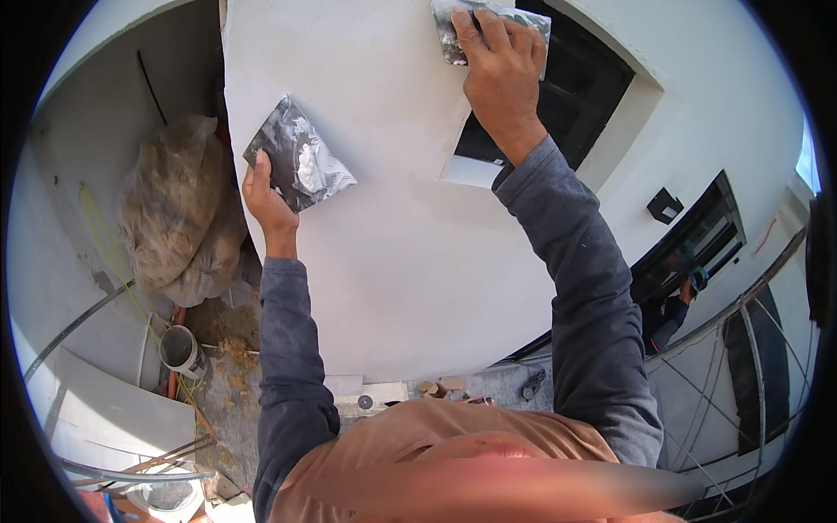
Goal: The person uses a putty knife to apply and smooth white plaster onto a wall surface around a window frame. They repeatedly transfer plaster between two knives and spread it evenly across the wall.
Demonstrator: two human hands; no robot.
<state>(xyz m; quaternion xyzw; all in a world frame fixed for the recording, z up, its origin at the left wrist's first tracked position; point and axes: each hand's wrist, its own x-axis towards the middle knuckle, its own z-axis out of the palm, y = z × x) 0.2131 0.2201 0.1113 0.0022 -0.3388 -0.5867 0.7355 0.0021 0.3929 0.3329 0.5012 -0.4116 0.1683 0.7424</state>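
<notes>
My left hand (272, 209) grips a dark, flat four-sided plate (277, 131) by its lower left edge, thumb on top. A lump of white paste (309, 169) sits on that plate and is smeared toward its right corner. Higher up and to the right, my right hand (504, 83) is closed on a flat scraper blade (450, 42) streaked with white paste. Its fingers are spread over the blade's face. The blade lies at the white wall (401, 279), by the top of a dark window opening; whether it touches the wall, I cannot tell.
Stuffed clear plastic bags (174, 205) lean in the left recess, above a bucket (180, 350) on the littered ground. To the right are a black wall lamp (665, 206), another person's arm (670, 318) by a dark window, and curved metal scaffold bars (751, 288).
</notes>
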